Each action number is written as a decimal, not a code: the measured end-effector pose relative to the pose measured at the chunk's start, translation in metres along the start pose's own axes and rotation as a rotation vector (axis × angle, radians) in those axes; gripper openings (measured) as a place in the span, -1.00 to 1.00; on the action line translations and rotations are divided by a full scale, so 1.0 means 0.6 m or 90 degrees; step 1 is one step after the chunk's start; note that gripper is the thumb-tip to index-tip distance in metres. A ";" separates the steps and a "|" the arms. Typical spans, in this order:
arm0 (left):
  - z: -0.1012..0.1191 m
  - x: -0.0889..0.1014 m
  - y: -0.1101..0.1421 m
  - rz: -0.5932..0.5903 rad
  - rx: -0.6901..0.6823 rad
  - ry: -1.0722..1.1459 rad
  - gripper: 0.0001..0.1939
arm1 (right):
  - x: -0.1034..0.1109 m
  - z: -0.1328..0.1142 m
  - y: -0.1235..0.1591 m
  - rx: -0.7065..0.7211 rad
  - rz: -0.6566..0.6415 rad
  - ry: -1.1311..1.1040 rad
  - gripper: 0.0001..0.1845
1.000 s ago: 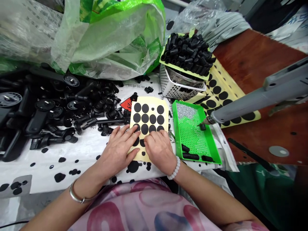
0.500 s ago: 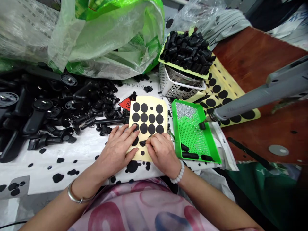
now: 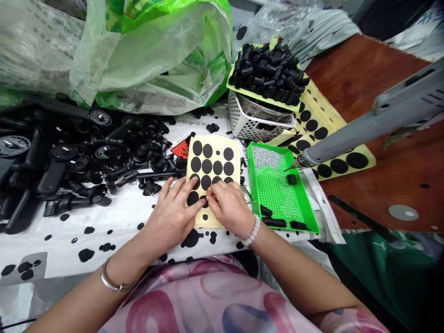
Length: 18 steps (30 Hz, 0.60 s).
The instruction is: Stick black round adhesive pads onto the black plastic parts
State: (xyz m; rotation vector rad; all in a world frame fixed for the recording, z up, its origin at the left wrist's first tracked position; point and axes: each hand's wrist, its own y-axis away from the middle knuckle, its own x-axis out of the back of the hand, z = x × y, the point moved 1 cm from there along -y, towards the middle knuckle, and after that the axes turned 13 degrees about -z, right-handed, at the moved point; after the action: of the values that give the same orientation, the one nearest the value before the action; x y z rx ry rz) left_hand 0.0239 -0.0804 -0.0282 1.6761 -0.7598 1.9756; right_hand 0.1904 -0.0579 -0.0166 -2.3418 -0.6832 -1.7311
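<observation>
A pale yellow sheet [image 3: 215, 222] of round black stickers lies on the white covering in front of me. My left hand [image 3: 170, 213] rests flat on the sheet's left side, fingers spread, with the thumb reaching toward the right fingertips. Pinched at a black round sticker [image 3: 204, 202] in the lowest row of large circles, my right hand [image 3: 229, 206] has its fingers closed. That sticker is mostly covered by the fingers, so how far it is lifted cannot be seen. Small black dots sit where large circles are absent.
A green tray [image 3: 314, 223] with small silver parts and several black sleeves stands right of the sheet. Above it, a grey power screwdriver [image 3: 342, 138] slants in. Black handle-like parts [image 3: 58, 171] are heaped on the left. A white basket [image 3: 239, 121] stands behind, under piled black tubes [image 3: 268, 74].
My right fingers have shifted slightly left and up over the sticker, which showed partly raised before. My left thumb has moved up and right, close to them.
</observation>
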 end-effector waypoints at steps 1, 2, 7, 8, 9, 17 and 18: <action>0.001 0.000 -0.001 -0.011 0.007 -0.003 -0.67 | -0.002 0.000 0.002 0.003 0.001 0.009 -0.82; 0.004 0.000 -0.002 -0.024 0.014 -0.006 -0.66 | -0.004 -0.001 0.003 0.007 0.004 0.020 -0.81; 0.019 -0.001 -0.002 -0.073 0.043 0.015 -0.64 | -0.018 0.000 0.014 0.031 0.061 0.101 -0.80; 0.021 -0.002 -0.001 -0.075 0.045 0.025 -0.64 | -0.021 0.000 0.016 0.037 0.075 0.113 -0.80; 0.022 -0.003 0.000 -0.075 0.047 0.033 -0.64 | -0.024 0.000 0.018 0.045 0.088 0.123 -0.79; 0.000 0.004 0.010 -0.002 0.056 0.118 -0.70 | -0.042 0.002 0.025 0.075 0.167 0.197 -0.77; -0.002 0.006 0.010 -0.002 0.061 0.125 -0.70 | -0.044 0.002 0.026 0.076 0.170 0.201 -0.76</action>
State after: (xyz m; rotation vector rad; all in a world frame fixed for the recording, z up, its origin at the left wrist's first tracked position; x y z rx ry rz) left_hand 0.0188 -0.0841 -0.0257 1.5049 -0.5983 2.1660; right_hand 0.1924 -0.0782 -0.0394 -1.9177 -0.3888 -1.8218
